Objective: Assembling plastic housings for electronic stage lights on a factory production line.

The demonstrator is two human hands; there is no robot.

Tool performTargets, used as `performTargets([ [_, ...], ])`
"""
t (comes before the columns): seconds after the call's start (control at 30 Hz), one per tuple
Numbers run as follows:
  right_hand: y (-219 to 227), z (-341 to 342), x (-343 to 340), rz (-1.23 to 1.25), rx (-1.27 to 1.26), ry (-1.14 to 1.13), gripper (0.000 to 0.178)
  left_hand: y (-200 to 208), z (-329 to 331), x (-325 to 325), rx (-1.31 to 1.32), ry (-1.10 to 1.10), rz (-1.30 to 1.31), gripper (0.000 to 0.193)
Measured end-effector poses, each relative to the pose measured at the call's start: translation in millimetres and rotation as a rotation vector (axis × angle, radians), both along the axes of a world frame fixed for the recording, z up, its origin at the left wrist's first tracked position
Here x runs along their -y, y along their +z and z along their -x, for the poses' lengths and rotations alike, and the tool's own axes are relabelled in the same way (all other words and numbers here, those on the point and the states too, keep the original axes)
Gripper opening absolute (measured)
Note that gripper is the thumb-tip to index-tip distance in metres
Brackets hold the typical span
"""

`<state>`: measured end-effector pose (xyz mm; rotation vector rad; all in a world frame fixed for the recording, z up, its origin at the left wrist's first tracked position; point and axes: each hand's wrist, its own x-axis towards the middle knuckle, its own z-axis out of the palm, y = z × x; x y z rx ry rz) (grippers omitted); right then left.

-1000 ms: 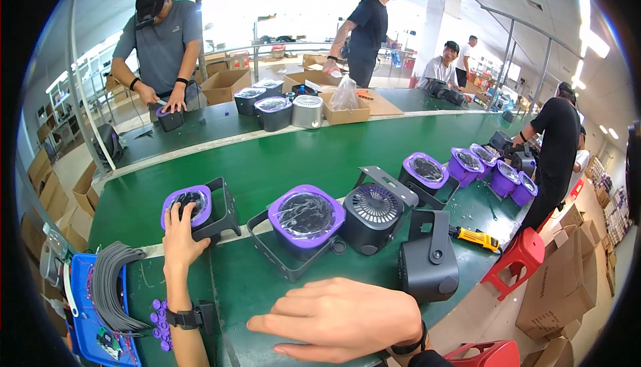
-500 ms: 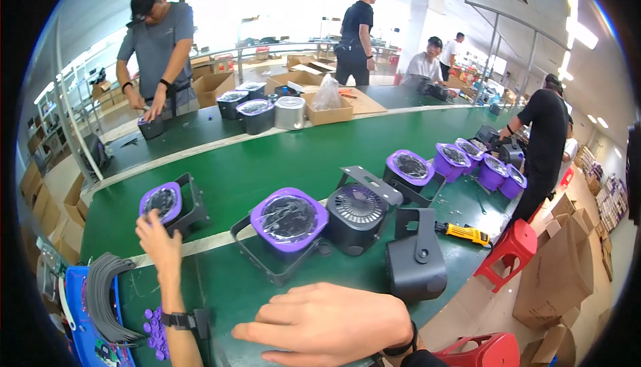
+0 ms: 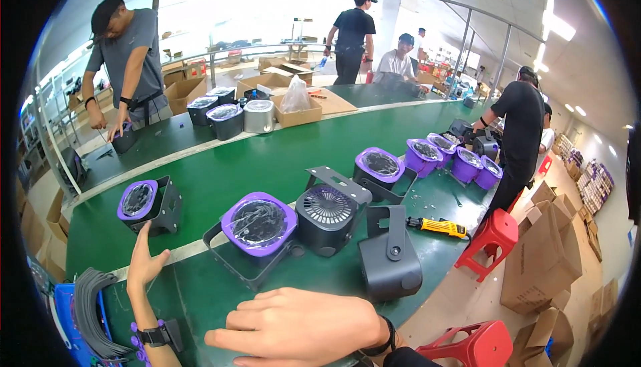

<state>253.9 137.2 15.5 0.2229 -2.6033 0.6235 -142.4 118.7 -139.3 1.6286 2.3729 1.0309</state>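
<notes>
Leftmost unit (image 3: 138,200): on the table (image 3: 240,160), just beyond the left hand (image 3: 145,260), the nearer one, its thumb and fingers apart; contact unconfirmed. Right hand (image 3: 304,320): well apart, fingers extended, loosely spread.

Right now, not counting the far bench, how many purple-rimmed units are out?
7: one unit just beyond the left hand, one front centre, one beyond the grille-faced unit, four clustered near a co-worker. More could be hidden there.

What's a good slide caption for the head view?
Left hand near a purple-rimmed unit, right hand over the green bench.
</notes>
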Motion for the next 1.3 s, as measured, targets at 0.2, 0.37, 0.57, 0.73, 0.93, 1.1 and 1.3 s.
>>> performTargets([
  [0.2,-1.7,7.5,-0.1,0.004,0.088,0.013,0.031,41.4,-21.0,25.1,0.167,-0.313,0.5,0.069],
  [0.37,5.6,-0.4,2.1,-0.039,0.15,0.01,0.041,92.3,-59.9,46.3,0.078,-0.399,0.381,0.063],
  [0.57,24.3,0.3,2.9,-0.068,0.33,-0.074,0.049,102.9,-89.3,51.8,0.021,-0.455,0.338,0.064],
  [0.73,15.1,3.5,2.9,-0.057,0.236,-0.04,0.048,109.9,-100.6,62.3,0.042,-0.5,0.313,0.063],
  [0.93,13.0,0.5,-0.5,-0.058,0.276,-0.06,0.049,106.2,-108.5,52.9,-0.034,-0.535,0.31,0.063],
  [1.1,3.2,-4.7,-1.7,-0.114,0.25,-0.124,0.048,93.6,-140.8,20.7,-0.183,-0.69,0.053,0.062],
  [1.3,-4.0,-2.5,0.9,0.03,0.158,-0.047,0.036,77.3,-154.4,20.0,-0.189,-0.665,0.254,0.06],
])
